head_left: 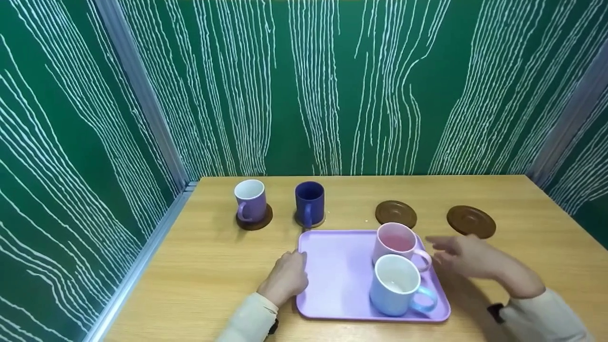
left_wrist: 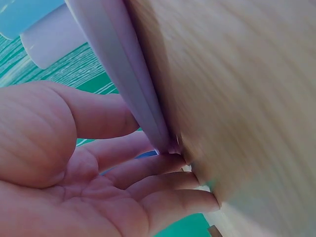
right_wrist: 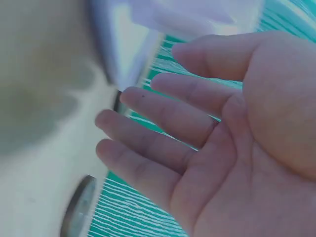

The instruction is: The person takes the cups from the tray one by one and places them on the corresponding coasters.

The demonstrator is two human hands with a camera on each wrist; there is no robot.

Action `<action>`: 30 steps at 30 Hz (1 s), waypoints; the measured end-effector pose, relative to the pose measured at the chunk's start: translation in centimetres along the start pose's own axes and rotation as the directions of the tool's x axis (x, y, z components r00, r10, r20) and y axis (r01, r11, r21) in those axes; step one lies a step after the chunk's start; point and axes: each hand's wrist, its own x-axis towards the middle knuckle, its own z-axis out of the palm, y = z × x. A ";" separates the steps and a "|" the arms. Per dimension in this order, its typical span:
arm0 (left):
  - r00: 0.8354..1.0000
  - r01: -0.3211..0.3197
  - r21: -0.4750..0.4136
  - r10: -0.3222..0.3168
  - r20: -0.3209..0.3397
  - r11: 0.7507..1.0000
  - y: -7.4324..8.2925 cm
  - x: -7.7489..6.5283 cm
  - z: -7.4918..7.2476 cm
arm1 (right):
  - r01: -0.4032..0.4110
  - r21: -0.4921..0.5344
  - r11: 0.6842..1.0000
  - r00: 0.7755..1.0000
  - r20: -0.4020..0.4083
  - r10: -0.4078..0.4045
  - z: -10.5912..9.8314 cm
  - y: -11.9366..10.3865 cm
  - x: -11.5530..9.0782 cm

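A lilac tray [head_left: 339, 275] lies on the table near me. My left hand [head_left: 287, 275] holds its left edge; the left wrist view shows the thumb against the tray's rim [left_wrist: 123, 74] and the other fingers stretched to the table beside it. On the tray's right half stand a pink mug [head_left: 380, 249] and, nearer me, a larger light blue mug [head_left: 387, 297], handles pointing right. My right hand [head_left: 468, 256] is just off the tray's right edge. In the right wrist view its fingers [right_wrist: 153, 133] are spread and loosely straight, with nothing in them.
Behind the tray, a purple mug [head_left: 254, 206] and a dark blue mug [head_left: 315, 204] stand on coasters. Farther right lie two bare brown coasters, one [head_left: 395, 213] behind the pink mug and the other [head_left: 471, 222] beyond my right hand. Green patterned panels [head_left: 351, 95] enclose the table.
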 end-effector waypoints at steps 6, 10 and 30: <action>1.000 -0.002 -0.009 0.002 0.005 1.000 0.1 0.1 0.1 | 0.026 0.002 1.000 0.996 -0.087 -0.025 -1.5 -0.4 0.2; 1.000 0.007 -0.018 -0.007 0.013 1.000 -0.1 0.2 0.1 | 0.045 0.082 0.996 0.998 -0.057 -0.040 -1.5 -0.6 0.4; 0.999 -0.033 0.023 0.033 -0.022 0.999 -0.2 0.1 0.3 | 0.129 0.311 0.942 0.984 0.081 -0.162 0.8 0.0 0.9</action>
